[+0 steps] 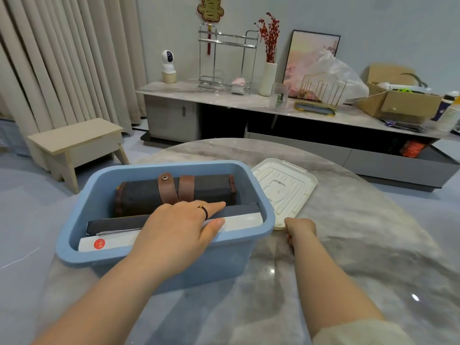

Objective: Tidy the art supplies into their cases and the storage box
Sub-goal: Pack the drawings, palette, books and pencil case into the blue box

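The left hand (181, 227) is lying flat-fingered on the cases (117, 224) inside the storage box (211, 265); right of the box, the right hand (300, 229) is gripping the lid (281, 188) by its near corner (probably risking it tilting, catching on the box).

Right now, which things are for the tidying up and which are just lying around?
For the job: blue box, rolled case, flat dark case, white packet, white lid.
Just lying about: wooden stool, cardboard box, vase, wire rack.
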`<state>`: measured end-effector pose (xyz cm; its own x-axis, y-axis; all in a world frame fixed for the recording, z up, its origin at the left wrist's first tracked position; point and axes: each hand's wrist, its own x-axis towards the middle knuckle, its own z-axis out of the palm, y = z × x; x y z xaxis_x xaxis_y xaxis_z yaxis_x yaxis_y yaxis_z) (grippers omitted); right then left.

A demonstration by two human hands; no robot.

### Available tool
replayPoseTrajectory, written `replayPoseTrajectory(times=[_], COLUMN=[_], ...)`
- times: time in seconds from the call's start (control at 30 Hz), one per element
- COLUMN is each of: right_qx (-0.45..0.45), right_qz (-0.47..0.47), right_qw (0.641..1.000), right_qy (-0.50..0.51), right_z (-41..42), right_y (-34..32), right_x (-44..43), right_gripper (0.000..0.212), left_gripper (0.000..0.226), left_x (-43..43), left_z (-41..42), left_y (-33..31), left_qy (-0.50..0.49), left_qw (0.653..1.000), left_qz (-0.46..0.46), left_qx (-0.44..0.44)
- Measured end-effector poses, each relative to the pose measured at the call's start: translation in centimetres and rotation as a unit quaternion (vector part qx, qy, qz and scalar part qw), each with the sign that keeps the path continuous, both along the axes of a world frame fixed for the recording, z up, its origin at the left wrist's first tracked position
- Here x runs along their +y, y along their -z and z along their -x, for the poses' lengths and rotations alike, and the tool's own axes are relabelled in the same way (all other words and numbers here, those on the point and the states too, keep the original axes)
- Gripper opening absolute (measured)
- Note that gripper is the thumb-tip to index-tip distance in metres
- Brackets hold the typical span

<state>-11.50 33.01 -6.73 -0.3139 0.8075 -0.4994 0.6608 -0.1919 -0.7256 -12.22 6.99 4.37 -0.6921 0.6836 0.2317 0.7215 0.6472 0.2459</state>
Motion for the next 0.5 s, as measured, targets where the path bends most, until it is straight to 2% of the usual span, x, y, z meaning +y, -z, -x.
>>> replayPoseTrajectory(times=[0.1,0.17,0.3,0.4,0.5], right_qx=[-0.027,-0.012,0.106,0.134,0.204], right_qz=[-0.071,-0.079,0.040,0.076,0.070], right_qw=[0.997,0.997,0.990,0.984,0.973], right_qy=[-0.006,0.010,0.082,0.085,0.083], right_z=[0.0,-0.2,-1.5,-3.3,-5.1], right_y=[0.2,0.1,-0.9,-2.3,-4.0], right_x=[0.0,0.2,0.2,-0.5,-0.8], right_gripper=[0.012,0.016,0.043,0.039,0.038], left_gripper=[0.045,0.045,0.058,0.089,0.082], left_x=[-0.1,-0.1,-0.2,-0.5,-0.8], left_z=[0.0,0.0,0.0,-0.3,-1.0], left_y=[0.0,0.1,0.2,0.0,-0.4], left_qy=[0.001,0.005,0.019,0.029,0.032], left_qw=[1.000,1.000,0.999,0.997,0.996], left_qz=[0.001,0.002,0.029,0.074,0.082], left_qx=[0.001,0.003,-0.001,0.005,0.007])
